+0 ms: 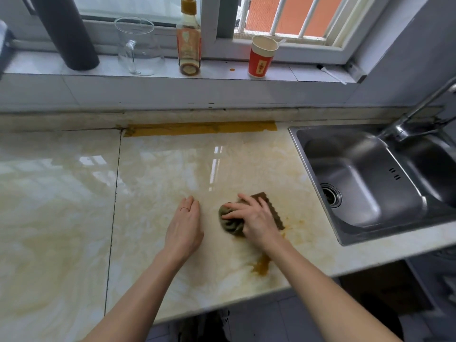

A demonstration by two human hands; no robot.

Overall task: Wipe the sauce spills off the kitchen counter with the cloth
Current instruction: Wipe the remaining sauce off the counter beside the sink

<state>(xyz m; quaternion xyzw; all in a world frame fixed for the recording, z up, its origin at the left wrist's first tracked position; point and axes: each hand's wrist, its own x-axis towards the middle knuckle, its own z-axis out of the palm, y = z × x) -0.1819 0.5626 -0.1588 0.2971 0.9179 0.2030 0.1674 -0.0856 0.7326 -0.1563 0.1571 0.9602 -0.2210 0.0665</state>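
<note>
Two hands are on the desk (61, 218), and each seems to have its own job. Your right hand (254, 218) lies over the brown cloth (230, 224), its fingers (234, 214) curled round the bunched end and bearing down, so the wad probably stays under your palm as you scrub. The cloth's scalloped flat part sticks out on the side toward the sink (350, 183). Your left hand (185, 225) rests flat just beside the cloth, fingers straight, released and grasping nothing. I read that as a brace for your weight.

The cloth sits toward the desk's front edge, in the half nearer the sink, between your left hand and the sink's rim. A thick sauce blot (261, 266) lies close to the front edge, partly under your right forearm, and the cloth is not touching it. Fainter orange smears (299, 222) fan out from the cloth toward the sink. From this, the wiping looks only partly done. The blot nearest you will need a pull back toward the front edge, and you should mind your forearm, which hangs right over it and could drag the sauce
</note>
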